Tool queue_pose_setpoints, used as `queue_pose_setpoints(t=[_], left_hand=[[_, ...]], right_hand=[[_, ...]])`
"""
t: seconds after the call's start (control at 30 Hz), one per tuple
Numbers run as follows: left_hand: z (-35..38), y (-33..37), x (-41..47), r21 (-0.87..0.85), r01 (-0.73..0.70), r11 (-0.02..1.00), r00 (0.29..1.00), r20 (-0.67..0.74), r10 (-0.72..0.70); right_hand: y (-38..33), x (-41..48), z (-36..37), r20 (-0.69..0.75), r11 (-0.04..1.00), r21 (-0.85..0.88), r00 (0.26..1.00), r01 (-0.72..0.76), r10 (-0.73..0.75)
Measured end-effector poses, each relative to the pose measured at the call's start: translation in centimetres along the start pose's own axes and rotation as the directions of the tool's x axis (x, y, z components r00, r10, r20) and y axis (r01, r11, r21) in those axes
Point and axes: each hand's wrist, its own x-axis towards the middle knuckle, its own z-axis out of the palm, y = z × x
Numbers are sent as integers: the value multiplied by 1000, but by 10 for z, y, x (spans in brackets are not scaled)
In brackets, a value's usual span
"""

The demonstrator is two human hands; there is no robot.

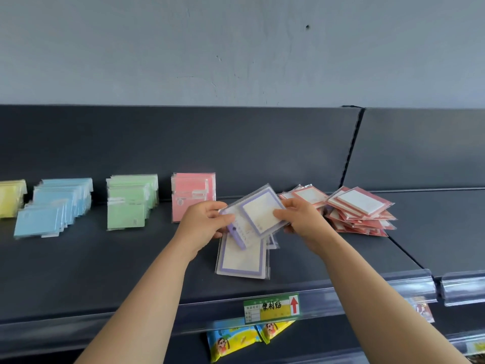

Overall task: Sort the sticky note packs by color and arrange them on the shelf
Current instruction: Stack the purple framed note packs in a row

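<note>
The left grip (203,222) and right grip (301,219) each pinched an edge of a tilted purple-bordered pack (262,210) held between them. Another purple pack (242,258) lay on the shelf (105,271) just below both grips, and a red-bordered pile (362,211) lay just right of the right grip.

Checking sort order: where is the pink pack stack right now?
Head view, left of centre on the shelf: the pink pack stack sits right of the green stack, just behind the left hand.
</note>
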Motion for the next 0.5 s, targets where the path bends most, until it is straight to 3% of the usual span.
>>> queue_pose_setpoints(t=[0.07, 0.13, 0.3, 0.4, 0.5], left_hand=[[-5, -3, -3, 19, 33, 999, 999, -24, -32], [-7, -8, -7, 154, 69, 986, 998, -17, -68], [4, -13, -13, 575, 169, 801, 972, 37, -231], [12, -13, -16, 579, 160, 799, 969, 64, -240], [8, -14, -18, 354, 169, 920, 974, 80, -210]], right_hand=[[0, 5, -6, -92, 995, 83, 994, -47, 54], [0, 8, -13, -146, 987, 146, 986, -63, 85], [6, 9, -24, -189, 969, 233, 974, -81, 127], [9, 3, -23, -176, 957, 276, 974, -93, 146], [10, -6, -21, -102, 902, 423, 984, -89, 145]])
